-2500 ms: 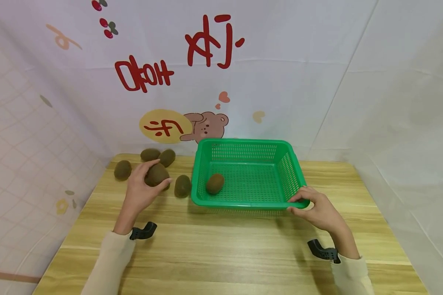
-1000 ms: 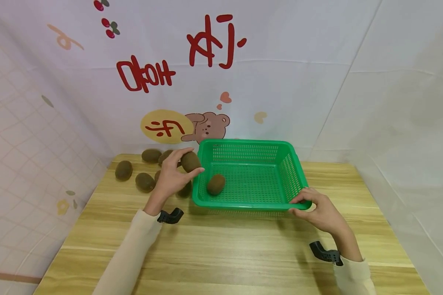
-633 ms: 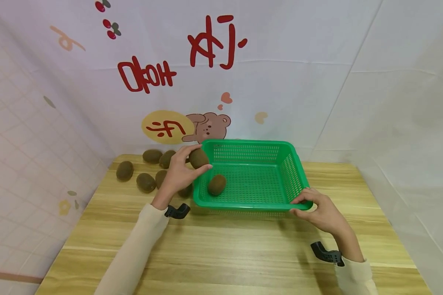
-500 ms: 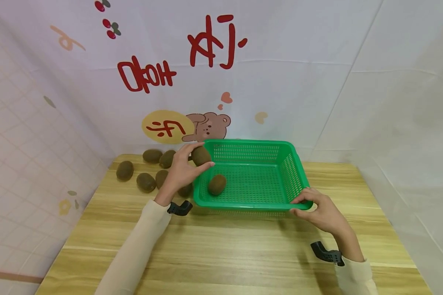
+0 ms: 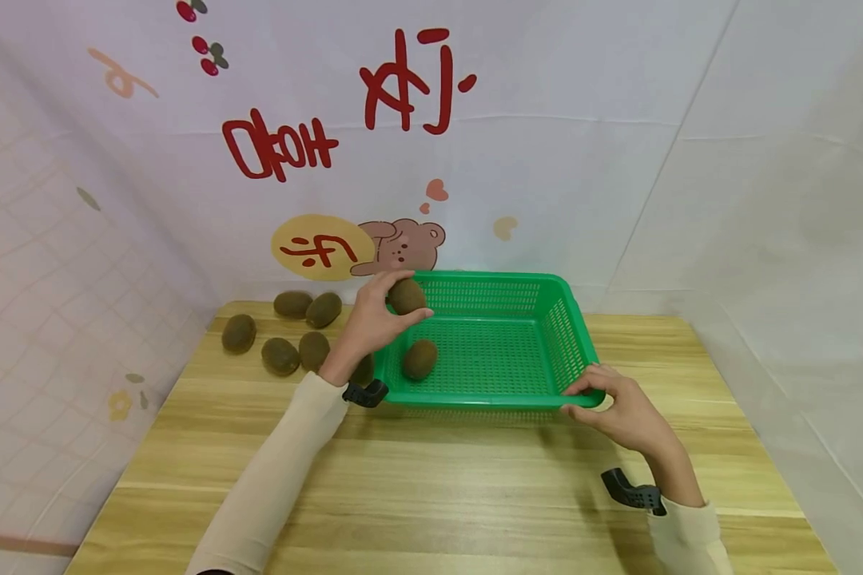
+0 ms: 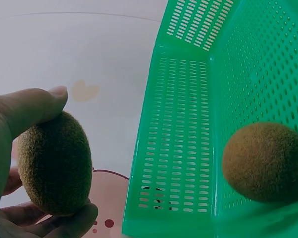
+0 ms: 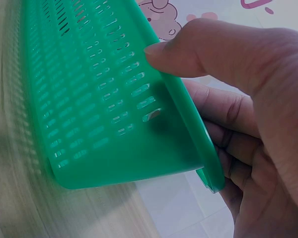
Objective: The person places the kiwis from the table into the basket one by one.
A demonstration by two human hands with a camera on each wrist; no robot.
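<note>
A green plastic basket (image 5: 475, 402) with slotted walls stands on the table. My left hand (image 5: 374, 319) pinches a brown kiwi (image 5: 407, 296) between thumb and fingers, over the basket's left back corner in the head view. The left wrist view shows that held kiwi (image 6: 57, 163) upright in the grasp, with the basket wall (image 6: 176, 134) beside it. Another kiwi (image 5: 420, 359) lies inside the basket near its left wall. At the front right corner, my right hand (image 5: 622, 407) grips the basket rim, thumb (image 7: 174, 58) outside and fingers inside.
Several kiwis lie on the table left of the basket, among them one kiwi (image 5: 239, 334) near the left edge and another kiwi (image 5: 280, 356) closer in. One more is partly hidden behind the left wrist. A printed white curtain (image 5: 561, 184) hangs behind the wooden table (image 5: 489, 495).
My left hand took a kiwi from the group on the left and carried it rightward, over the basket's left rim. The right hand has kept its grip on the corner.
</note>
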